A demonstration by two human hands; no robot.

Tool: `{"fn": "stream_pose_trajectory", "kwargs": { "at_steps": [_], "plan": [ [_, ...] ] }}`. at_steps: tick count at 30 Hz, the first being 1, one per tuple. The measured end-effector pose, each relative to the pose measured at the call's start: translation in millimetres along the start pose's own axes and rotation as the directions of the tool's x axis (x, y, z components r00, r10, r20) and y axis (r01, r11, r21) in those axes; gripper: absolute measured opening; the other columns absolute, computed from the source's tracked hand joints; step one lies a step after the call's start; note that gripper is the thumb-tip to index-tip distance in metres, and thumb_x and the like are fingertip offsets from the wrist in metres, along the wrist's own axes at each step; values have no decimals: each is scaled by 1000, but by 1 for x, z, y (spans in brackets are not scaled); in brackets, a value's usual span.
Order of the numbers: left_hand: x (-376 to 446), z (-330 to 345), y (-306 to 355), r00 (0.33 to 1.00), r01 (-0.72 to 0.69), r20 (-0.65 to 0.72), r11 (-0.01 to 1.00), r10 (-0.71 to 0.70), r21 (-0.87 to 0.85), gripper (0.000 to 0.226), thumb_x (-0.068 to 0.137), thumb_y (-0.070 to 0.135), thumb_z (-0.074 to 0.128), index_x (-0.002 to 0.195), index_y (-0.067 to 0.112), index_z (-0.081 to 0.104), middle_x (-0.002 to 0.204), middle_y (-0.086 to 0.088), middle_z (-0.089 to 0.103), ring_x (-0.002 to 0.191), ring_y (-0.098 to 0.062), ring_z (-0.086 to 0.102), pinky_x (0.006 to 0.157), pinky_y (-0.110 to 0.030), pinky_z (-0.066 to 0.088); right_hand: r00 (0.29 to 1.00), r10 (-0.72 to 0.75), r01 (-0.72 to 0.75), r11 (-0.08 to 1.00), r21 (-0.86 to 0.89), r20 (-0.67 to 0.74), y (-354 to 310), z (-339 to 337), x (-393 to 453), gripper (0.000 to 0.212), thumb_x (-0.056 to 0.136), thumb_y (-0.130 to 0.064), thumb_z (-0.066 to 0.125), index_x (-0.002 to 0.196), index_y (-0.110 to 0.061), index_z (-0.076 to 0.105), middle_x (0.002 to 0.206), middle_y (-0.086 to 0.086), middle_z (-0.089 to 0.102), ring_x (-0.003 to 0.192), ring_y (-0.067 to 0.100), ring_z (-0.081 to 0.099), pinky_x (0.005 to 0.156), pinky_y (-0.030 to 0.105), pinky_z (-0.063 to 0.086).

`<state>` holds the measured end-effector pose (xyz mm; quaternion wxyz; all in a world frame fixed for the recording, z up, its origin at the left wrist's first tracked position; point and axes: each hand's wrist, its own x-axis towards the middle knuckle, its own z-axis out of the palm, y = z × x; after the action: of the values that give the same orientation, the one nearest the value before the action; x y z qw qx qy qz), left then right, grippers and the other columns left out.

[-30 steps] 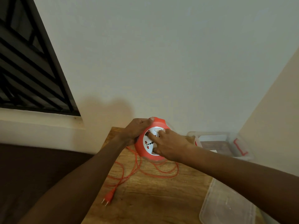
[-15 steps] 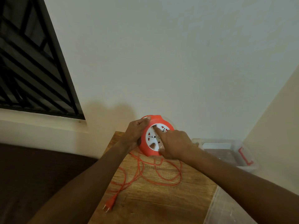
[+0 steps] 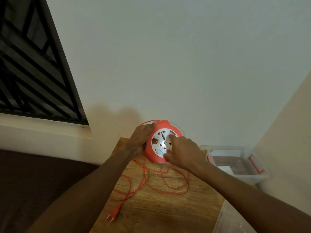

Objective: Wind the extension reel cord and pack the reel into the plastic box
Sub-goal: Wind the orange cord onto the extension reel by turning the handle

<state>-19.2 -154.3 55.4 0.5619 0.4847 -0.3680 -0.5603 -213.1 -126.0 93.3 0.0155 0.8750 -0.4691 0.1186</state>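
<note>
Orange reel (image 3: 152,153) is being gripped at its upper-left edge by left hand (image 3: 143,137); right hand (image 3: 182,153) w/ curled fingers is pressing its white face. Loose cord (image 3: 168,184) is lying below reel; clear box (image 3: 235,161) is sitting right of it.

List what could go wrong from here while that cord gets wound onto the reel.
1. The loose orange cord lies in crossing loops on the wooden table; pulled in, they may knot or jam at the reel.
2. The plug lies near the table's front edge and may whip or drop off.
3. The left hand alone grips the reel's rim while the right hand works its white face; it could slip.
</note>
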Motion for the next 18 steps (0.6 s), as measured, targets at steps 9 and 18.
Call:
{"fn": "stream_pose_trajectory", "kwargs": {
  "at_steps": [9, 18],
  "plan": [
    [-4, -1, 5, 993, -26, 116, 992, 11, 127, 44, 83, 56, 75, 101, 17, 82, 119, -27, 74, 111, -52, 69, 98, -65, 56, 803, -578, 588, 732, -343, 142, 12, -11, 7, 45, 78, -21, 80, 120, -26, 65, 133, 18, 55, 108, 36, 60, 78, 43, 55],
    [-2, 4, 11, 984, -97, 162, 978, 67, 185, 68, 88, 52, 70, 115, -10, 69, 120, -39, 67, 105, -52, 67, 101, -66, 52, 871, -475, 482, 776, -408, 124, -9, -14, 3, 54, 86, -24, 70, 134, -24, 46, 124, 19, 56, 107, 36, 56, 80, 46, 53]
  ]
}}
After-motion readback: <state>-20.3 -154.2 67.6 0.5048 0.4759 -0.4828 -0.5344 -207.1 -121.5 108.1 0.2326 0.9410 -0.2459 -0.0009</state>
